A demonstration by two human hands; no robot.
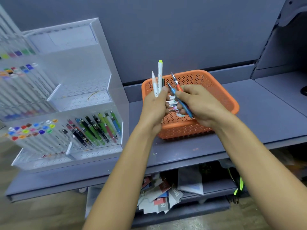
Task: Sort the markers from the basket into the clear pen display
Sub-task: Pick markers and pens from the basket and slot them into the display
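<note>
An orange perforated basket (214, 90) stands on the grey shelf, with a few markers lying inside, mostly hidden by my hands. My left hand (154, 107) grips a bunch of white markers (157, 80), one with a yellow-green cap, pointing up. My right hand (197, 102) holds a blue pen (181, 100) and an orange-red pen (177, 83) above the basket. The clear pen display (79, 100) stands to the left, tiered, with coloured markers and pens in its lower rows.
The grey shelf (249, 130) runs left to right with a back wall behind it. Below it, a lower shelf holds scattered papers and booklets (162, 196). A second grey shelf unit stands at the right.
</note>
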